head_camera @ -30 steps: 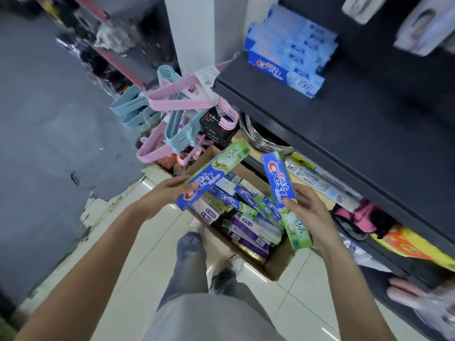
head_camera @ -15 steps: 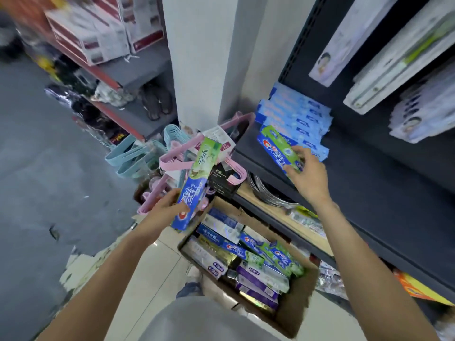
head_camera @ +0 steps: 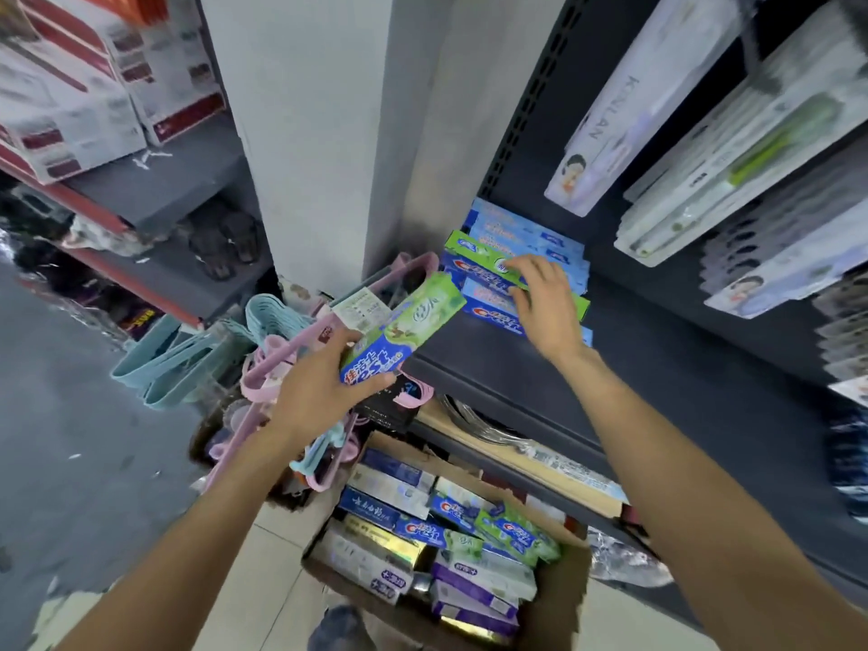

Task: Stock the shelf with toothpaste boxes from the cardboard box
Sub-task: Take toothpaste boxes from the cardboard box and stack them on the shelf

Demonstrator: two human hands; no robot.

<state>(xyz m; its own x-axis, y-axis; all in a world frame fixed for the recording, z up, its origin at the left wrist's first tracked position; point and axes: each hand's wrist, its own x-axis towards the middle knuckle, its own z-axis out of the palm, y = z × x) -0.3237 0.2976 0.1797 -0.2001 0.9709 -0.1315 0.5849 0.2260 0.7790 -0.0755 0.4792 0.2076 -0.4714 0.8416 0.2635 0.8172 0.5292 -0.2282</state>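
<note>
A bundle of pink hangers [head_camera: 300,350] is leaning beside the white pillar [head_camera: 319,133], with light blue hangers [head_camera: 164,364] lying just to its left. White and red cartons [head_camera: 84,86] are sitting on a grey rack [head_camera: 174,180] at upper left, and dark sandals [head_camera: 225,242] are resting on the level below them. Long white packets [head_camera: 624,115] are hanging in rows at upper right. Pale floor tiles [head_camera: 263,580] are showing underneath.

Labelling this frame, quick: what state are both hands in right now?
Left hand: grips a green-and-blue toothpaste box.
Right hand: fingers rest on the green toothpaste box atop the shelf stack; grip or release cannot be told.
</note>
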